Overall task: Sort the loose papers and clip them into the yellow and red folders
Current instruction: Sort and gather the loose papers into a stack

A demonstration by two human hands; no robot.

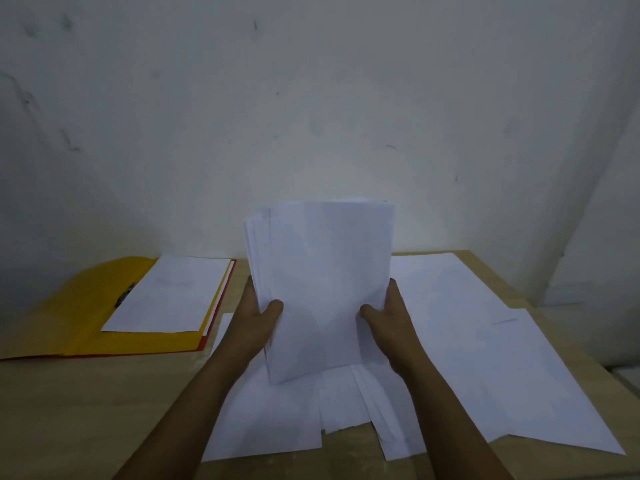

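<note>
I hold a stack of papers [322, 289] upright mid-desk, left hand [258, 323] and right hand [389, 320] pinching its sides; uneven sheets could slip and scatter.

Both bare forearms reach forward, converging on an upright white paper stack [322, 289]. The left hand [258, 317] clasps its left edge, thumb in front. The right hand [389, 322] clasps its right edge likewise.
</note>
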